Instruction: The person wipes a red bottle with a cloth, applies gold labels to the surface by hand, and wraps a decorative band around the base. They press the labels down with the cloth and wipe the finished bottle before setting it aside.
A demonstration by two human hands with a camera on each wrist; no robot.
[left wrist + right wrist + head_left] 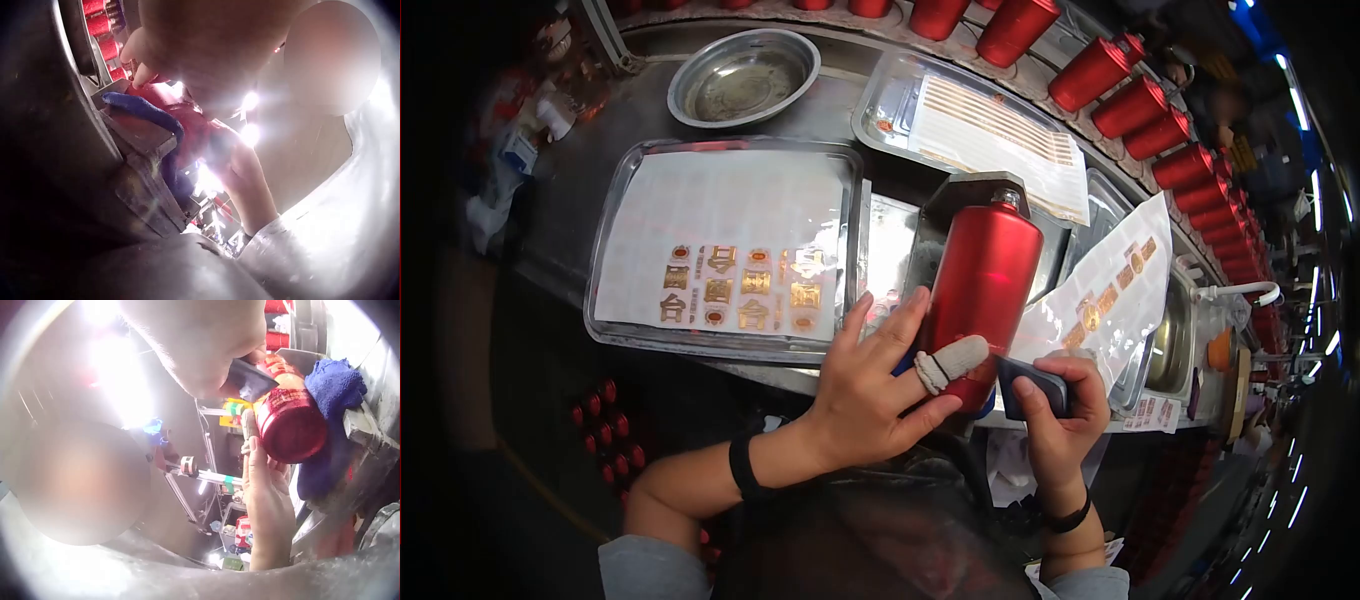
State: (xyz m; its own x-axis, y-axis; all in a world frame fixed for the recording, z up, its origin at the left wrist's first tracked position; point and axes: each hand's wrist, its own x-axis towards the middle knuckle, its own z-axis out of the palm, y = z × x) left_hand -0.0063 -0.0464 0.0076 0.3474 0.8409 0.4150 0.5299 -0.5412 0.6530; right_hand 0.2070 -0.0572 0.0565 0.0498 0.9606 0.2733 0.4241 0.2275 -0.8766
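A red metal bottle [983, 283] lies on its side on a holder at the table's near edge, neck pointing away. My left hand [878, 385] rests against its left side with fingers spread; one finger wears a white wrapped cot [950, 360]. My right hand [1055, 415] grips a dark grey squeegee block [1032, 385] held against the bottle's lower right. In the right wrist view the bottle's base [289, 425] faces the camera, with the dark block [249, 380] above it and a blue cloth [333, 387] beside it.
A steel tray [605, 250] holds a sheet of gold decals [735, 288] at left. A second tray [880, 105] with striped decal sheets lies behind, beside a round steel bowl [742, 78]. A row of red bottles [1160, 125] lines the far edge. A loose decal sheet [1115, 285] lies right.
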